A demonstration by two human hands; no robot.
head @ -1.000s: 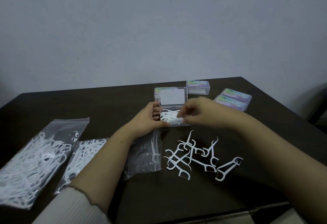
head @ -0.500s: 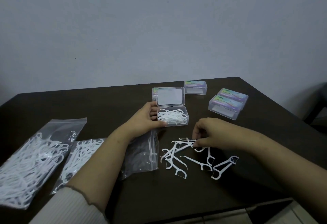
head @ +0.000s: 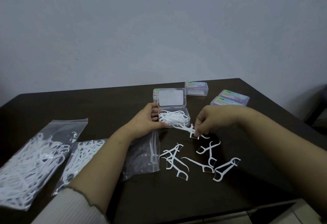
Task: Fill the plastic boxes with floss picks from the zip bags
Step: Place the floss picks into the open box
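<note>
An open clear plastic box (head: 188,115) with its lid (head: 172,98) standing up holds several white floss picks. My left hand (head: 147,120) grips the box's left side. My right hand (head: 211,122) pinches a few floss picks (head: 186,129) just right of the box, a little above the table. Several loose floss picks (head: 200,161) lie scattered on the dark table in front of the box. A nearly empty zip bag (head: 141,156) lies under my left forearm. Two full zip bags (head: 31,163) (head: 83,156) lie at the left.
Three closed plastic boxes with coloured labels stand behind: one (head: 196,88) at the back, two (head: 233,98) at the right, partly behind my right hand. Another box (head: 155,93) peeks out behind the open lid. The table's front edge (head: 230,209) is near, with floor beyond.
My right hand went from the box down to the loose pile, pinched a few picks, and has lifted them back up toward the box. The left hand stayed on the box.
</note>
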